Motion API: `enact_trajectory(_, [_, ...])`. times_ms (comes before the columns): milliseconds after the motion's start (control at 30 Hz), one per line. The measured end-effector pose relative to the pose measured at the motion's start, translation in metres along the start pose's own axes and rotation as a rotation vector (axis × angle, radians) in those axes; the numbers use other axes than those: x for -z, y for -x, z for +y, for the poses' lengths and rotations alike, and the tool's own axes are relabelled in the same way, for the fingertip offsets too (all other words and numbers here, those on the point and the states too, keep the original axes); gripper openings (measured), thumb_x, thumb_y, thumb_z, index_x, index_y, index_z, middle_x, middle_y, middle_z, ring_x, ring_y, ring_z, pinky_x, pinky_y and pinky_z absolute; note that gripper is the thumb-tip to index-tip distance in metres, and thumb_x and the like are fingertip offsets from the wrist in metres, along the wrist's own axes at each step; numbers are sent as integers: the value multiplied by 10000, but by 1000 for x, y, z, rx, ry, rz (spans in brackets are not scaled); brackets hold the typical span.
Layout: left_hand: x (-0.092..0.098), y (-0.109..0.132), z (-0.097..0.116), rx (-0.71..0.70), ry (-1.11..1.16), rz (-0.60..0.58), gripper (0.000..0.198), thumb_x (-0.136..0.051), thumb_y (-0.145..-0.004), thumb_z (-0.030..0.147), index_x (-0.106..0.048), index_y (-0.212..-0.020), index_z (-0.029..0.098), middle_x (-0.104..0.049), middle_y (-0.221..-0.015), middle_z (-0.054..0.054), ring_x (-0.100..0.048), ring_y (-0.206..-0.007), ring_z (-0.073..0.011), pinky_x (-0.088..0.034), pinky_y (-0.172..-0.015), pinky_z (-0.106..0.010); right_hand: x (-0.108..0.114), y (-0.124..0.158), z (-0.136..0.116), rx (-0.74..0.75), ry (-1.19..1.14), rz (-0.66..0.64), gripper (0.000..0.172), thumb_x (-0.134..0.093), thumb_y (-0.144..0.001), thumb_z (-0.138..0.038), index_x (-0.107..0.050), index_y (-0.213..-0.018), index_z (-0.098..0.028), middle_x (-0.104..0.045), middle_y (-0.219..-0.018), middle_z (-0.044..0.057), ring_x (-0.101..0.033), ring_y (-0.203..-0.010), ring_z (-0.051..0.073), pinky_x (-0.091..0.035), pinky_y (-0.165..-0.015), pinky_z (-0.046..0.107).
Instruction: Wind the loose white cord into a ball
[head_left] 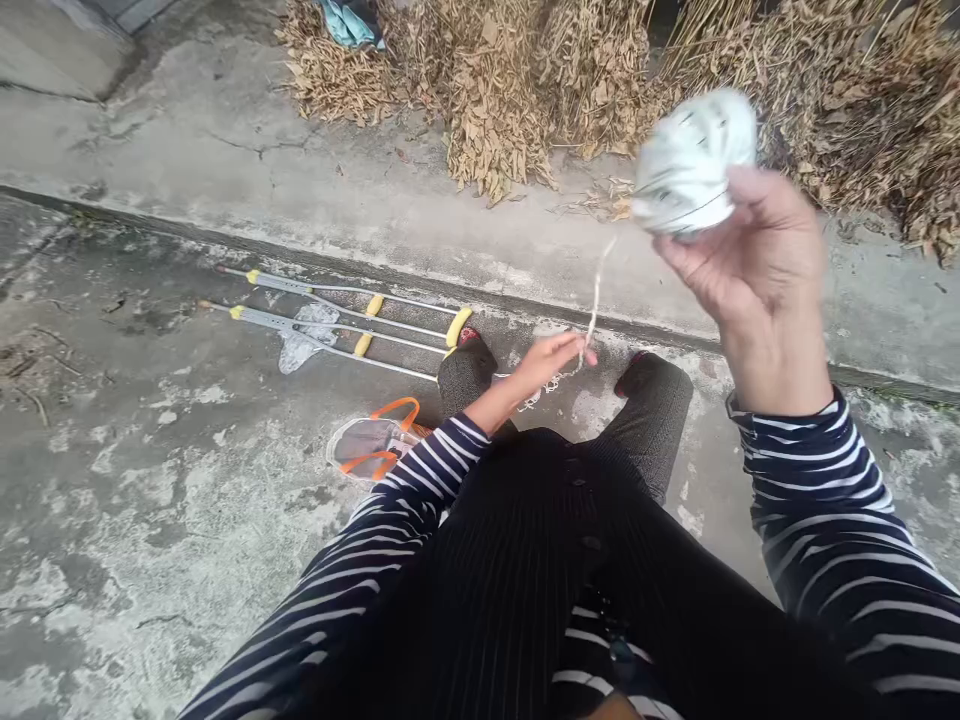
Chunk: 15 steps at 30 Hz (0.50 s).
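My right hand, raised at the upper right, grips a white ball of yarn, slightly blurred by motion. Lower down, near my knees, my left hand pinches a white strand of yarn. The strand rises from my left fingers toward the ball; its upper end fades out below the ball. More loose, curly yarn hangs or lies beneath my left hand, between my legs.
A pair of crutches with yellow pads lies on the concrete to the left, beside a crumpled clear plastic bag. Closer stands a bag with orange handles. Dry plant bundles line the raised ledge ahead.
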<state>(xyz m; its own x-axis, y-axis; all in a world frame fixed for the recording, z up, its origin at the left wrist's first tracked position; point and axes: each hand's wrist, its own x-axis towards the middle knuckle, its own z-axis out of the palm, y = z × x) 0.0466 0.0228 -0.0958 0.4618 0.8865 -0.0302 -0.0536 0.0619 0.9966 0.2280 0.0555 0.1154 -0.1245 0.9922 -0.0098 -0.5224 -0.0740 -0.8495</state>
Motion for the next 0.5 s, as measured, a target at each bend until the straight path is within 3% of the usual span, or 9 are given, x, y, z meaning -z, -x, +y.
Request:
enact_trajectory(67, [3, -16, 22, -102, 88, 34, 474, -661, -945, 615, -745, -1090, 172, -795, -928, -66, -732, -979, -199, -496, -1037, -384, 2, 1, 17, -96, 98, -2, 587, -791, -681, -205, -626, -1224, -353, -744, -1014, -34, -714, -905, 180, -652, -668, 274])
enact_trajectory(200, [8, -41, 45, -264, 13, 120, 532, -570, -979, 677, -714, -876, 175, -769, -803, -47, -728, -879, -177, -510, -1009, -364, 11, 0, 43, -160, 197, -39, 497, -824, -683, -322, -655, -1149, -357, -743, -1135, -12, -704, -1147, 263, -678, -797, 383])
enact_trajectory(367, [2, -19, 11, -157, -200, 86, 529, -454, -1039, 632, -692, -913, 177, -791, -871, -53, -717, -897, -180, -512, -976, -338, 24, -8, 31, -111, 198, -22, 389, -840, -693, -369, -641, -1025, -332, -755, -1105, 0, -663, -1246, 280, -665, -902, 411])
enact_trajectory(500, [4, 6, -24, -45, -308, 57, 469, -431, -1053, 507, -721, -906, 169, -794, -955, -61, -710, -953, -195, -510, -973, -325, 18, -12, 10, -46, 40, 33, 409, -836, -659, -254, -604, -993, -294, -760, -986, -33, -690, -1061, 198, -653, -822, 296])
